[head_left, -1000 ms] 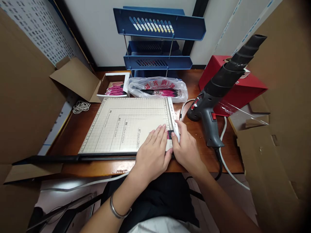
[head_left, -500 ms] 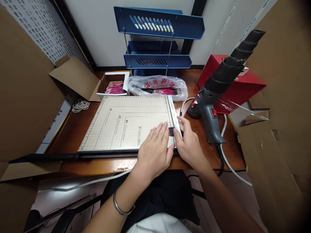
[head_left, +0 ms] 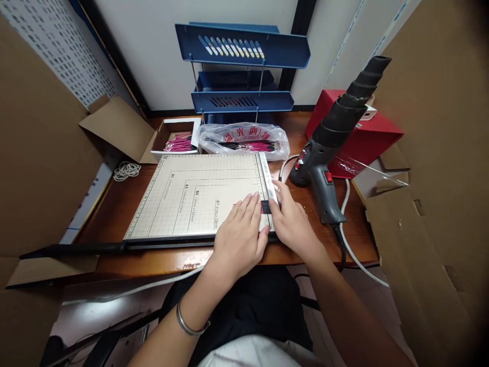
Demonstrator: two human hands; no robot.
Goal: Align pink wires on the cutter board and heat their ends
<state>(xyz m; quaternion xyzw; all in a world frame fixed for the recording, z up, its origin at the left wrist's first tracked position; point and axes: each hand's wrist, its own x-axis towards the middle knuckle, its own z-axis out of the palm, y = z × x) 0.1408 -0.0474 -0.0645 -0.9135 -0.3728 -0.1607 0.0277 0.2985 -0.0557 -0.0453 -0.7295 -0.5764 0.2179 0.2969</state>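
Thin wires (head_left: 265,206): are showing more black and less pink than a second ago, while the camera view is shifting slightly and both hands are keeping their places on the board.
Left grip (head_left: 239,234): is lying flat, palm down, fingers straight and together, covering part of the board just beside the visible wires; what it is covering is hidden.
Right grip (head_left: 292,219): is resting its thumb at the wires' right end, its fingers bending over the white strip (head_left: 267,173); whether it is pinching anything, I cannot tell.
Wires' place: are lying side by side on the board, between the left fingers and the right thumb.
Paper cutter (head_left: 164,204): is spreading beneath and left of the left grip, its printed grid facing up, its black handle (head_left: 84,248) reaching out along the near edge, well left of that grip.
Plastic bag (head_left: 244,145): is lying beyond both grips, holding more black and pink wires.
Open box (head_left: 181,121): is standing left of the bag, holding pink wires.
Heat gun (head_left: 328,142): is leaning right of the right grip, nozzle pointing up, before a red box (head_left: 382,132).
Blue rack (head_left: 282,48): is rising farthest beyond the grips, at the back of the table (head_left: 153,262).
Bracelet (head_left: 187,323): is circling the left wrist, behind the left grip.
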